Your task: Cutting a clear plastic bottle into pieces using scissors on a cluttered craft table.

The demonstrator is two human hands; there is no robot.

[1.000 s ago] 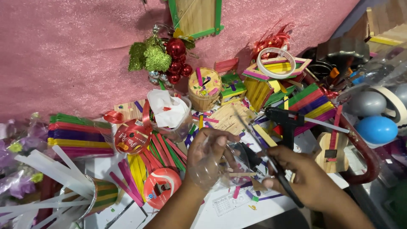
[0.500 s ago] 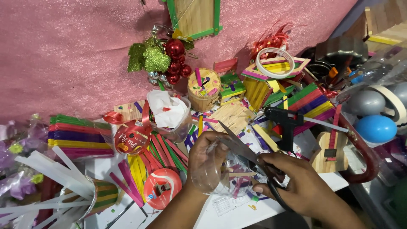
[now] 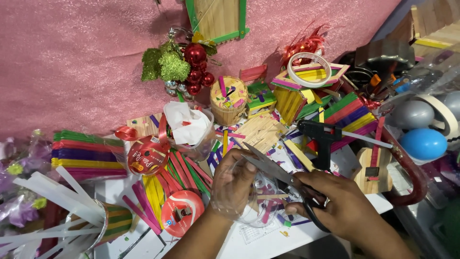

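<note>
The person's left hand (image 3: 233, 184) is wrapped around a clear round plastic piece (image 3: 249, 199), with the fingers curled tight on its rim. The person's right hand (image 3: 335, 206) holds a pair of dark metal scissors (image 3: 282, 180) by the black handles. The blades are a little apart and point up and to the left, right at the top edge of the clear piece. The clear piece sits over the near edge of the white table (image 3: 268, 242), about in the middle.

Just left of the left hand lies a red round tape roll (image 3: 181, 218) with a blue spot on it. Farther back and to the left is a dark red round ribbon spool (image 3: 148, 156) with a shiny label in curly gold writing. Loose pink, green and yellow craft sticks (image 3: 182, 175) lie between these two.

At the left edge there is a tidy stack of coloured craft sticks in a clear wrap (image 3: 88, 156), with bands of green, red, purple and yellow. Behind the hands stands a clear cup with white crumpled paper (image 3: 188, 127) inside. Next to it is a small round basket made of sticks (image 3: 229, 100).

A black glue gun (image 3: 320, 139) stands just behind the right hand. A small wooden guitar shape (image 3: 371, 165) lies to the right of it. At the far right edge are a blue balloon (image 3: 424, 144) and a grey balloon (image 3: 413, 114). Red shiny balls with green glitter leaves (image 3: 184, 64) hang by the pink wall (image 3: 72, 57).
</note>
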